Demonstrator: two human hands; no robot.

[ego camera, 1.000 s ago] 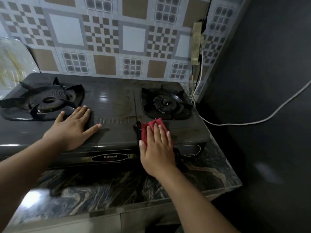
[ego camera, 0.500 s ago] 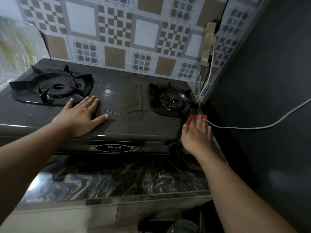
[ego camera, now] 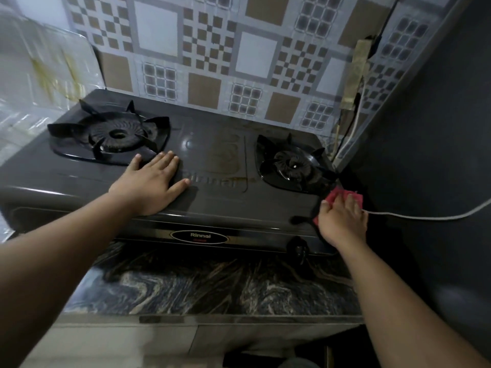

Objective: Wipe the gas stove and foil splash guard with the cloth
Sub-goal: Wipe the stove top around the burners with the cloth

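Observation:
A dark two-burner gas stove (ego camera: 218, 205) sits on a marbled counter. My left hand (ego camera: 152, 183) lies flat with fingers spread on the stove top, just right of the left burner (ego camera: 111, 135). My right hand (ego camera: 342, 221) presses a red cloth (ego camera: 342, 195) onto the stove's front right corner, below the right burner (ego camera: 291, 166). Most of the cloth is hidden under my fingers. The foil splash guard (ego camera: 45, 75), stained yellow, stands at the far left beside the stove.
A patterned tile wall (ego camera: 212, 54) rises behind the stove. A dark wall (ego camera: 430, 155) closes the right side, with a white cable (ego camera: 425, 216) running along it. The marbled counter edge (ego camera: 212, 288) lies in front, and a stove knob (ego camera: 299, 249) sits low right.
My right hand has slid the red cloth from the middle front of the stove rightward to its front right corner. My left hand has stayed flat in place.

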